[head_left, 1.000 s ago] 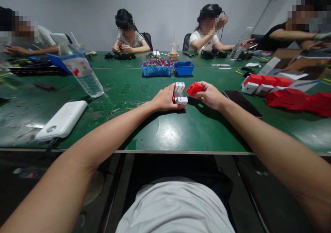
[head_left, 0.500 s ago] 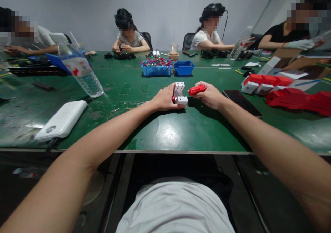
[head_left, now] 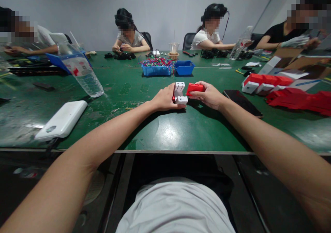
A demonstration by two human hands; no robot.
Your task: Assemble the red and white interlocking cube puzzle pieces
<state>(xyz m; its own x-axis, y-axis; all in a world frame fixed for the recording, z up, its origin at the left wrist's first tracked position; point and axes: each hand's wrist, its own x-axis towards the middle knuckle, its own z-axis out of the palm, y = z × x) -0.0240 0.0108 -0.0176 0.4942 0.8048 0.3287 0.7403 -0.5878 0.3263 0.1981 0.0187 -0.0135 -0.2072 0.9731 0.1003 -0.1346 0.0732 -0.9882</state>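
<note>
My left hand (head_left: 165,98) is closed around a white U-shaped plastic part (head_left: 180,93), whose open side faces right. A bit of red shows at its left edge, mostly hidden by my fingers. Just to the right, my right hand (head_left: 210,95) grips a red plastic block (head_left: 193,88) between thumb and fingers. A narrow gap separates the red block from the white part. Both are held low over the green table (head_left: 165,122).
Blue bins (head_left: 156,70) stand ahead, one full of coloured wires. A phone (head_left: 242,103), red-and-white parts (head_left: 266,83) and red pieces (head_left: 297,100) lie right. A white power bank (head_left: 63,119) and water bottle (head_left: 84,74) stand left. Several people sit around the table.
My right hand has turned the red block so a broader face shows, and it sits slightly closer to the white part. My left hand has stayed still.
</note>
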